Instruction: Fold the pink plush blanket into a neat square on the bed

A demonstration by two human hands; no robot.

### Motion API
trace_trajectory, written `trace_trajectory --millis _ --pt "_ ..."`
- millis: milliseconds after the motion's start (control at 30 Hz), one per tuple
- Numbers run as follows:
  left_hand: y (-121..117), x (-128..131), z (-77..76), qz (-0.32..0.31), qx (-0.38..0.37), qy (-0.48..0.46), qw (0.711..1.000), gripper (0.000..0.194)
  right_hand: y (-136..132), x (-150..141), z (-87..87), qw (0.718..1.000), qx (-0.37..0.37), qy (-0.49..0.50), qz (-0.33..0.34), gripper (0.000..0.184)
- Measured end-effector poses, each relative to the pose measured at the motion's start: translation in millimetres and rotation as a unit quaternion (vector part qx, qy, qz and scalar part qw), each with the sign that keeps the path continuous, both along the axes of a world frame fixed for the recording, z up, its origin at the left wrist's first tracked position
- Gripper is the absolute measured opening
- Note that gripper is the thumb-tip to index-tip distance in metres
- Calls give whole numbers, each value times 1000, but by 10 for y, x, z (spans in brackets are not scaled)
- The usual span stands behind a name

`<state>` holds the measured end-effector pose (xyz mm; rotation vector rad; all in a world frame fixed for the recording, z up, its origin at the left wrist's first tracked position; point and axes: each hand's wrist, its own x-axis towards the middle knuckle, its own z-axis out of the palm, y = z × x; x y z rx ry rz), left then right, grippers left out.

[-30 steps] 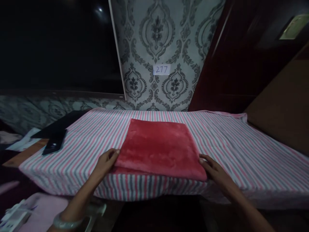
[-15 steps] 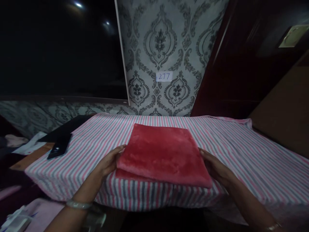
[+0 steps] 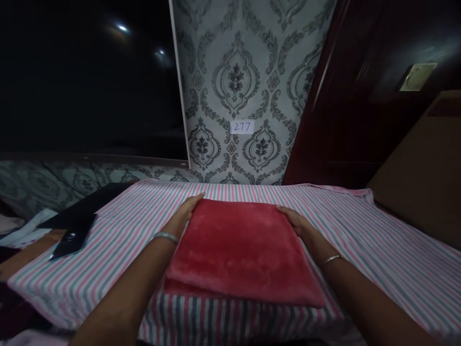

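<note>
A folded red plush cloth (image 3: 243,250) lies on a table covered by a pink, grey and white striped cloth (image 3: 378,240). My left hand (image 3: 185,214) rests at the far left corner of the red cloth, fingers curved along its edge. At the far right corner my right hand (image 3: 297,225) touches the cloth's edge, fingers stretched alongside it. Both forearms run along the cloth's two sides and wear bracelets.
A dark flat device (image 3: 72,238) and a black sheet (image 3: 86,205) lie on the table's left end. Patterned wallpaper with a label reading 277 (image 3: 242,127) stands behind. A dark screen (image 3: 86,77) fills the left; a dark wooden door (image 3: 360,96) is on the right.
Both hands slid from the near corners of the red cloth along its sides to the far corners. The camera moved closer to the table.
</note>
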<state>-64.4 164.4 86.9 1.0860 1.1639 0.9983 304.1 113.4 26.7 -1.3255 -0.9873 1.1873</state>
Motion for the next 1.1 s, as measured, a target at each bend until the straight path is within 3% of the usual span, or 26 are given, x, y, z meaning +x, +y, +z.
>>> trace_trajectory --millis 100,200,333,467,633,800,967,1033,1100 --pt "72 54 -94 45 39 29 998 41 150 -6 45 1000 -15 10 -24 25" --pt "182 93 -178 107 90 61 988 40 252 0 63 998 19 5 -54 44" --pt "191 78 -261 143 124 88 978 34 265 -6 -32 997 13 -18 -74 52" --pt "26 56 -236 122 122 108 979 37 249 -18 -116 996 -21 -31 -84 45" --pt "-179 24 -144 56 130 62 988 56 234 -22 -48 992 -34 -18 -121 53" --pt "-299 -162 -146 127 35 13 991 75 -186 31 -29 994 -15 28 -109 70" --pt "-718 -361 -200 51 -46 31 997 82 -780 -16 -25 999 -9 41 -17 86" --pt "-883 -355 -215 18 -31 59 998 87 -864 -80 23 999 35 15 10 84" --pt "-972 -306 -243 19 38 97 994 93 -841 -129 56 994 102 -33 -3 77"
